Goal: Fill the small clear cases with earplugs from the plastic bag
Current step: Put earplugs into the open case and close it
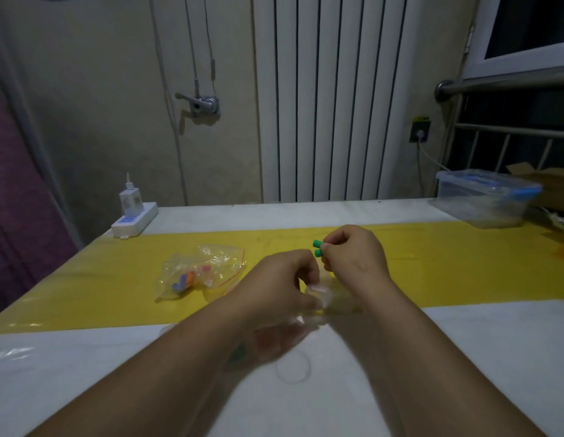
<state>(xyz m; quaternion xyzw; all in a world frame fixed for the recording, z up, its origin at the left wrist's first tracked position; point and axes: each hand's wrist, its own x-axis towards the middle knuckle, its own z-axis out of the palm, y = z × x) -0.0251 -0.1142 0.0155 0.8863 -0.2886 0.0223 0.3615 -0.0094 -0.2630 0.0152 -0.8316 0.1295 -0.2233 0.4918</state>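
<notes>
My right hand (353, 253) pinches two green earplugs (318, 248) between its fingertips, just above the yellow strip of the table. Below it, my left hand (284, 279) grips a small clear case (334, 301), which is blurred and partly hidden by the fingers. A crumpled clear plastic bag (202, 272) with several coloured earplugs inside lies on the yellow strip to the left of both hands. A faint clear round shape (293, 367), maybe another case or lid, lies on the white surface near my left wrist.
A white power strip with a charger (134, 216) sits at the table's far left corner. A clear plastic box with blue clips (485, 197) stands at the far right. A radiator (331, 99) backs the table.
</notes>
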